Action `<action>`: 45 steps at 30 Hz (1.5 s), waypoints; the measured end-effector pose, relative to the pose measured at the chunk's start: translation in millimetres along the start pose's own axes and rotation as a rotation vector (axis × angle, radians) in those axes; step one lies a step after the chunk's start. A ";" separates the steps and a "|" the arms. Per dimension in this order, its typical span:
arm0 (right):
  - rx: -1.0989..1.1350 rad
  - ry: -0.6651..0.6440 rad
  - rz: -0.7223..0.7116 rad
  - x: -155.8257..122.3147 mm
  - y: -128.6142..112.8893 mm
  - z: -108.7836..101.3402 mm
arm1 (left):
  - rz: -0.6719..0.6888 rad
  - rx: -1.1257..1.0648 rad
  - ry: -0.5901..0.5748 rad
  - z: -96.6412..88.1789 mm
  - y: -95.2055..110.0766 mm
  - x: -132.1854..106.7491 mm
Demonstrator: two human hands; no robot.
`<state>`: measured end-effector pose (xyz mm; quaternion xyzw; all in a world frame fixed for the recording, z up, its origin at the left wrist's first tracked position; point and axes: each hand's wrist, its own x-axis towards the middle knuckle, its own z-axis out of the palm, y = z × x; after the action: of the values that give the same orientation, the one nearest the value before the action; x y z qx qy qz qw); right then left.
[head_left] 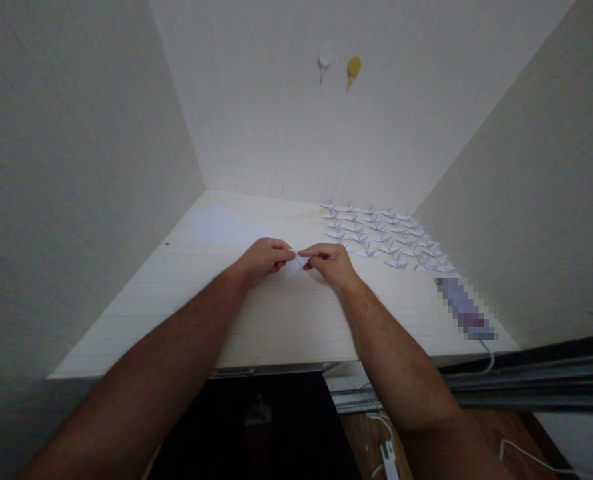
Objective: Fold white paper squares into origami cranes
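Note:
Between my two hands is a small folded piece of white paper [294, 267], held just above the table with its lower corner pointing toward me. My left hand [266, 259] pinches its upper left side between thumb and fingers. On the other side, my right hand [329, 261] grips the upper right edge the same way, thumb and forefinger close to the left fingertips. Several rows of white paper cranes [383, 233] stand on the table to the right. Loose white paper sheets [221, 225] lie at the back left.
The white table [176, 320] has walls on its left, back and right. A blurred-out flat device [463, 308] with a cable [491, 360] lies near the right edge. A tiny orange bit [167, 244] is at left. White and yellow hooks [354, 67] hang on the back wall.

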<state>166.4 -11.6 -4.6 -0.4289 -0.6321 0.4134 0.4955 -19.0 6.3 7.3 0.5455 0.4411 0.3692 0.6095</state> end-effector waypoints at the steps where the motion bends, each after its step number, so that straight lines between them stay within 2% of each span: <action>1: -0.004 -0.004 0.001 0.1 0.0 -0.1 | 0.002 0.006 0.001 -0.1 -0.4 0.5; 5: 0.021 -0.013 0.004 -0.3 -2.5 -0.9 | 0.011 0.030 0.004 0.4 -1.3 1.5; 8: 0.062 -0.028 0.023 -1.0 -6.7 -0.7 | 0.042 0.097 0.049 2.0 -0.6 0.4; 12: 0.138 -0.042 0.093 -1.5 -12.0 1.4 | 0.109 0.234 0.122 4.0 3.2 -2.9; 15: 0.068 -0.038 0.171 -2.0 -13.9 2.5 | 0.137 0.294 0.131 4.7 6.1 -5.0; 19: -0.050 -0.079 0.244 -2.8 -15.0 2.0 | 0.143 0.332 0.125 4.6 7.6 -5.8; 27: -0.025 -0.093 0.236 -3.3 -17.5 0.8 | 0.143 0.335 0.113 3.1 6.1 -3.6; 37: 0.023 -0.092 0.249 0.8 -8.2 -1.0 | 0.170 0.328 0.068 -2.2 3.0 -1.0; 45: 0.071 -0.182 0.315 -0.3 -13.6 -6.5 | 0.147 0.336 0.063 -6.0 12.5 -6.5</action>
<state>171.0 -15.2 9.3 -0.4656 -0.5845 0.5451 0.3800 -26.5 3.9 20.4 0.6585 0.4744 0.3506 0.4673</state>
